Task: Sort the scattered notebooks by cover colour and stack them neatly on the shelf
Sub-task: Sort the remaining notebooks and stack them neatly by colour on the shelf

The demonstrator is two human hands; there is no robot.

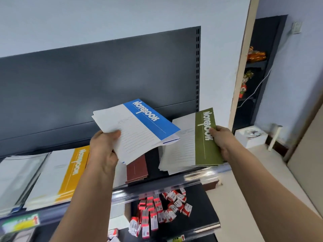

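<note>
My left hand [104,151] grips a small stack of blue-striped notebooks [138,126] by their white left edge, holding them tilted above the shelf [174,183]. My right hand [222,140] holds the green-striped notebooks [194,142] by their right edge; their lower edge rests near the shelf's front rail. Under the blue ones lies a dark red notebook [137,168], flat on the shelf. A yellow-striped notebook pile [57,175] lies further left, partly behind my left forearm.
More pale notebooks [15,179] lie at the shelf's far left. On the lower shelf [201,206] sit several small red-and-white boxes [162,208]. A dark back panel [104,79] rises behind. At right are a white ledge with a box [250,137] and another rack.
</note>
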